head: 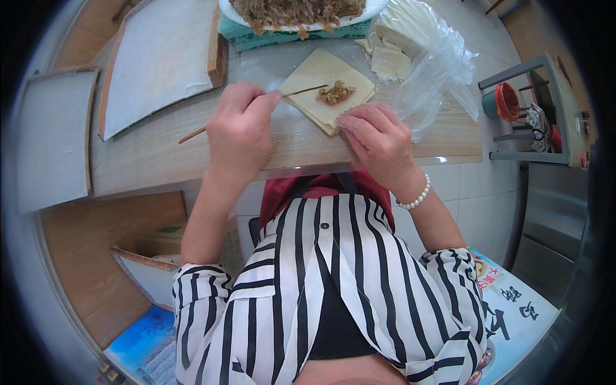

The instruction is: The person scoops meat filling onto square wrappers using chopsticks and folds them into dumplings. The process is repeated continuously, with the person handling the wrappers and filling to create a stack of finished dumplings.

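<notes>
My left hand [239,127] is closed around a thin wooden stick [308,90], which may be a chopstick. Its far tip meets a lump of minced filling [336,93] on the top sheet of a stack of square dough wrappers [321,65]. At the near right corner of that stack, the fingers of my right hand [378,132] pinch the wrapper edge; the fingertips are partly hidden. Beyond the stack, a white bowl [337,20] heaped with more minced filling [298,10] rests on a green package [260,39].
A clear plastic bag [433,72] lies right of the stack, with loose wrapper pieces [390,62] beside it. White wood-edged trays [161,57] take up the table's left side. The table's near edge [308,169] runs just in front of my body.
</notes>
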{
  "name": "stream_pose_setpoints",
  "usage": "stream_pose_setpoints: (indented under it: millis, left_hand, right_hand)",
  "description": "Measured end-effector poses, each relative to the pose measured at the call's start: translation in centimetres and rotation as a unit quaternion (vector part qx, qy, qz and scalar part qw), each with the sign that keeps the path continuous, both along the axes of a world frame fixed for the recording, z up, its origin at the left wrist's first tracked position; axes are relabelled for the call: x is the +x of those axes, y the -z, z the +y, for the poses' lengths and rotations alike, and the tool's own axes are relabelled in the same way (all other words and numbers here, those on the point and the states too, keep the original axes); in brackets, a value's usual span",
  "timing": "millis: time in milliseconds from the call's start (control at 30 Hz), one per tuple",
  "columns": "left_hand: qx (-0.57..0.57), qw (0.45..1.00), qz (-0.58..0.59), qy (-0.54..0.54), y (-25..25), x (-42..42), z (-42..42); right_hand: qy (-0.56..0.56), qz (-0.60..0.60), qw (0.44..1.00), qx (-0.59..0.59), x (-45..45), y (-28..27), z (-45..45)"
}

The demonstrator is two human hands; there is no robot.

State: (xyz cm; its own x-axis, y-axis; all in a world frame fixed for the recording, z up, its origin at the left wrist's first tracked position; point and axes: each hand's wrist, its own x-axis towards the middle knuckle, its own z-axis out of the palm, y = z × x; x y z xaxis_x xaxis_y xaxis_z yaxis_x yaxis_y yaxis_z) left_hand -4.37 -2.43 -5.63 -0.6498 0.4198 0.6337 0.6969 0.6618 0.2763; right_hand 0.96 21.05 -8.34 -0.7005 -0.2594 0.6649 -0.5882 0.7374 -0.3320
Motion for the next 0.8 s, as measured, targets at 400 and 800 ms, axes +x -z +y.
stream_pose_setpoints:
  millis: [400,800]
  left_hand:
    - [-0.041,0.999,0.007,0.035,0.9,-0.2,-0.2]
    - [0.028,0.996,-0.079,0.018,1.5,0.0,0.8]
  right_hand:
    - [-0.007,0.002,1.0,-0.001,-0.1,-0.2,0.0]
    - [-0.005,0.022,1.0,0.018,-0.4,-0.1,-0.2]
